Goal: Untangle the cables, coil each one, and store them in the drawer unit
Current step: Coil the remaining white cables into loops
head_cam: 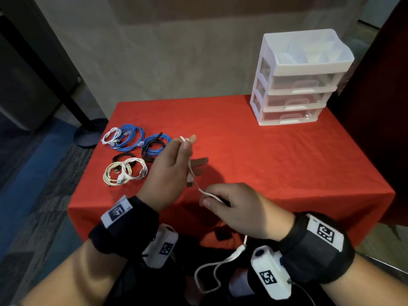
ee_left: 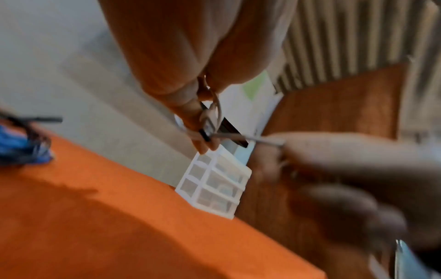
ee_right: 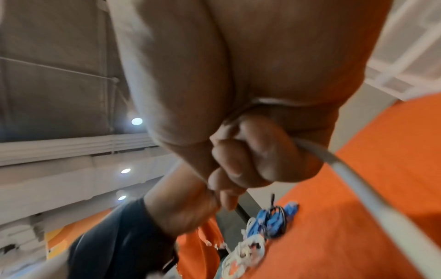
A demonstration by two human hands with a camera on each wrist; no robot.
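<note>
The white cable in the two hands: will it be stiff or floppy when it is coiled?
Probably floppy: the white cable sags between the left hand and the right hand, and its free end droops in a loose loop below the table edge. It looks thin and light. It may spring open when released, though the coils on the table hold their shape.

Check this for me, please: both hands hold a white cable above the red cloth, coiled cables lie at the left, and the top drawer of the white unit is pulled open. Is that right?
One detail is wrong: the head view shows every drawer of the drawer unit closed. The rest stands: the left hand and right hand hold the white cable above the red cloth, with coiled cables at the left.
</note>
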